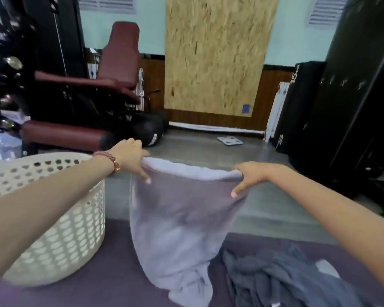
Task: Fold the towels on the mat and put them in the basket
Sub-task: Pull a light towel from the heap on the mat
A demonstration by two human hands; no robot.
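Basket: we see the cream basket [75, 229] with its holed wall standing at the left on the mat [115, 262]. Our left forearm crosses above it, and we cannot see inside.
Left hand: our left hand [131, 158] pinches the towel's upper left corner. The fingers are curled over the edge, with one fingertip pointing down the near face. A bead bracelet [108, 158] sits at the wrist.
Towel: the pale lilac towel [177, 218] hangs in the air between our two hands, its top edge drawn across and sagging a little. Its lower end lies bunched on the mat, just beside the basket.
Right hand: our right hand [251, 176] grips the upper right corner, fingers curled over the edge and one digit stretched down the near side.
Grey pile: a crumpled grey pile [275, 278] of cloth lies on the mat at the lower right, just beside the towel's bunched end.
Mat: purple, laid on a grey floor.
Behind: a maroon bench [118, 63] stands at the left and a chipboard panel [215, 54] leans on the wall in the middle.
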